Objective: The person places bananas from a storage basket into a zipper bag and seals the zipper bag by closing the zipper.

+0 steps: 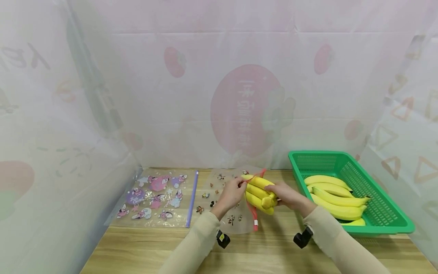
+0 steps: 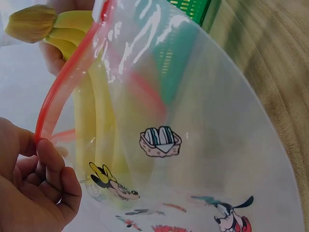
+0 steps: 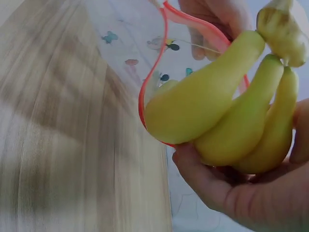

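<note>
My right hand holds a bunch of yellow bananas near its stem end, with the fingers wrapped around the fruit in the right wrist view. The far ends of the bananas lie inside the mouth of a clear zip bag printed with cartoon figures. A red zip edge rings the bunch. My left hand pinches this red edge between thumb and fingers, as the left wrist view shows. The stem sticks out past the opening.
A green basket at the right holds several loose bananas. Flat on the wooden table at the left lies another clear printed bag with a purple zip edge. Printed sheeting stands behind and at both sides.
</note>
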`<state>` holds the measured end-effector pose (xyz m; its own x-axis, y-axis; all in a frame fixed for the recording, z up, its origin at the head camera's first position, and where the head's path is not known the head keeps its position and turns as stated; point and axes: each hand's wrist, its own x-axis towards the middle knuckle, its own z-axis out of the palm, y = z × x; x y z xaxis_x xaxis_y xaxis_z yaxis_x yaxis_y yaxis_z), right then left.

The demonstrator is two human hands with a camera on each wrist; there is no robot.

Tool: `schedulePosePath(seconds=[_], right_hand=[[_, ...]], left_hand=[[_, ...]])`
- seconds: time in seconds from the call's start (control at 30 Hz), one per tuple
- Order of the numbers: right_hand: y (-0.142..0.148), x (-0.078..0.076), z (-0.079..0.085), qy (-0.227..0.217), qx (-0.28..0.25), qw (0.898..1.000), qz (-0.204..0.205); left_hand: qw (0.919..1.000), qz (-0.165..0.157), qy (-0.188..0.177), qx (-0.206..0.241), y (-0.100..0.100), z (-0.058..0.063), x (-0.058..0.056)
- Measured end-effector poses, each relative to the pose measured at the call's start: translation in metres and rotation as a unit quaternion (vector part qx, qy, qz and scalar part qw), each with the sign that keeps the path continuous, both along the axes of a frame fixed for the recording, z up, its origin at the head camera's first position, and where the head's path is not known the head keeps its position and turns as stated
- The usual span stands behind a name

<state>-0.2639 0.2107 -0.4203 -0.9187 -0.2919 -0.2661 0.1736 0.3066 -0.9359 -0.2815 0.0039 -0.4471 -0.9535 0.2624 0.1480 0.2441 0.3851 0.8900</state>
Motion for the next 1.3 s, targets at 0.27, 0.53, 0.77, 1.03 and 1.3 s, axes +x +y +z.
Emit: schedulePosePath(seconds=[0.27,0.53,0.77,1.03,1.3], right_hand=[[-0.009,0.001,-0.001,0.007,0.009,1.0,-0.016],[-0.006,-0.005,-0.002,-0.006,-0.065,0.998,0.008],[-0.009,-0.005,0.002,-0.007,-0.066,0.998,0.003],[-0.01,-0.005,0.004,-0.014,-0.08,0.996,-0.019],[-0.012,-0.008,-0.006,0.007,-0.067,0.997,-0.034]], left_hand=[[0.9998,-0.02,0.0,0.006,0.002,0.0,0.0],[0.9996,-0.02,0.007,0.02,0.004,0.005,0.0],[0.9997,-0.016,0.006,0.02,0.007,0.006,-0.002],[0.9997,-0.013,0.012,0.02,0.01,0.009,-0.001],[0.9964,-0.03,-0.019,0.078,0.007,0.012,0.0]])
